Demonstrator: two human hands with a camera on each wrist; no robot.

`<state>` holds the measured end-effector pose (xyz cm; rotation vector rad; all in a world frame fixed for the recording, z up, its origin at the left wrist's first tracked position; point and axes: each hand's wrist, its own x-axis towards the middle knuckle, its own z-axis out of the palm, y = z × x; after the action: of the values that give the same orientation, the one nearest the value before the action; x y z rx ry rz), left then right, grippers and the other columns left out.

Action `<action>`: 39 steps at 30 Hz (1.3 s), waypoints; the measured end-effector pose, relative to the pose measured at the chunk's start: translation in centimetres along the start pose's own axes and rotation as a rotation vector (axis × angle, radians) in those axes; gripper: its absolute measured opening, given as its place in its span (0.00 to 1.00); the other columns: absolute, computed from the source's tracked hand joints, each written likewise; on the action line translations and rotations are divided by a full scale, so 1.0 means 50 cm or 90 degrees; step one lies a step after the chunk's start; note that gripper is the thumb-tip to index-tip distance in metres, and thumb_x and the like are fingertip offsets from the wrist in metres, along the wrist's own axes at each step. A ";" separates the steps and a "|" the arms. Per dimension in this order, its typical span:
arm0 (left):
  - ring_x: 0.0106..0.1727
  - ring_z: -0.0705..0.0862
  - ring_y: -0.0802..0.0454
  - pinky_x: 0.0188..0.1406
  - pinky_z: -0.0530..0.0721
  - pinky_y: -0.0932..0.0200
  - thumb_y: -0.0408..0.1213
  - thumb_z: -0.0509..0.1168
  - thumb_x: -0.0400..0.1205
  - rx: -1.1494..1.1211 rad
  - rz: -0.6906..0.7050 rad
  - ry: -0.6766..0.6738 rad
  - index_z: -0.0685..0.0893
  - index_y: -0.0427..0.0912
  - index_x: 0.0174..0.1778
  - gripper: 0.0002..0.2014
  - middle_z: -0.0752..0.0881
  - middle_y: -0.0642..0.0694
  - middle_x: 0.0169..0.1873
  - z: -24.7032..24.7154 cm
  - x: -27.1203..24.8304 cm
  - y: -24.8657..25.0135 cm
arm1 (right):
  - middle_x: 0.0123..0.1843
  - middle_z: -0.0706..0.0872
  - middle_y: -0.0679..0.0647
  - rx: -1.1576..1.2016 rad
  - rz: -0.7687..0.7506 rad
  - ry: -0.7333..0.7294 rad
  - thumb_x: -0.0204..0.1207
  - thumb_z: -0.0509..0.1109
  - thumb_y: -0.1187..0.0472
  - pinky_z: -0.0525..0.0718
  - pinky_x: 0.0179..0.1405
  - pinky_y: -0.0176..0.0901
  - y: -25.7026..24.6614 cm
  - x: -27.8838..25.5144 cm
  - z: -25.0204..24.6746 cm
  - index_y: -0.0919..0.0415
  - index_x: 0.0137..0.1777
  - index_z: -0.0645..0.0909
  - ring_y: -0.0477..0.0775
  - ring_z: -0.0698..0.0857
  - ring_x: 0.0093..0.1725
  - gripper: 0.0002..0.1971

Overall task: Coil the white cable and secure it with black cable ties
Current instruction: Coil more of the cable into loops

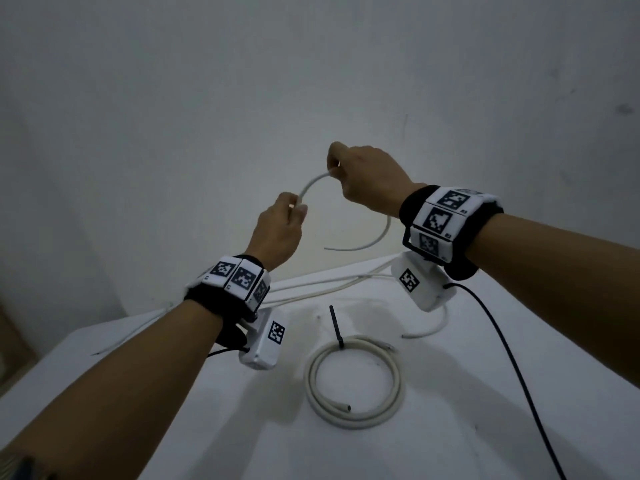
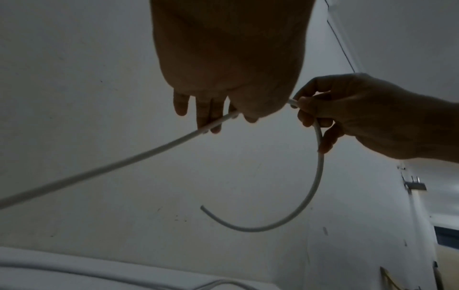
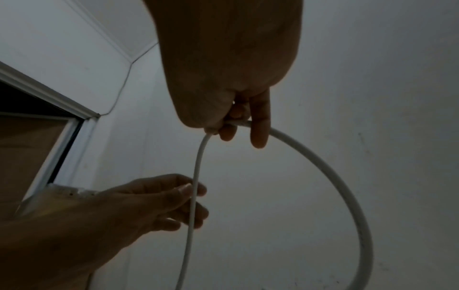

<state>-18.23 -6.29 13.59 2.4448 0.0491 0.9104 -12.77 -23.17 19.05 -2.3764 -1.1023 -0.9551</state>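
Note:
I hold a white cable (image 1: 311, 184) up in the air above the table with both hands. My left hand (image 1: 298, 209) pinches it low on the left, and my right hand (image 1: 334, 168) grips it higher on the right. Past the right hand the cable bends down in a loop to its free end (image 1: 326, 248). In the left wrist view the cable (image 2: 159, 145) runs from my left hand (image 2: 218, 115) down to the lower left. The right wrist view shows the cable (image 3: 197, 166) going from my right hand (image 3: 236, 125) to the left hand (image 3: 191, 196).
On the white table (image 1: 485, 410) lies a coiled white cable (image 1: 396, 382) bound by a black cable tie (image 1: 336, 327). More loose white cables (image 1: 329, 282) lie along the far edge. A black wire (image 1: 512, 358) trails from the right wrist camera. A wall is close behind.

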 end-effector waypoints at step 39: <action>0.34 0.72 0.51 0.37 0.73 0.58 0.45 0.62 0.85 -0.307 -0.130 0.167 0.76 0.48 0.35 0.13 0.76 0.41 0.40 -0.081 -0.138 0.055 | 0.24 0.72 0.53 1.123 0.502 0.070 0.87 0.53 0.50 0.62 0.23 0.39 -0.094 -0.222 -0.007 0.56 0.32 0.64 0.49 0.68 0.18 0.21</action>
<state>-26.47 -8.25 13.39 1.8342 0.1510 1.0098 -21.75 -26.32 11.66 -0.9631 -0.3869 0.2532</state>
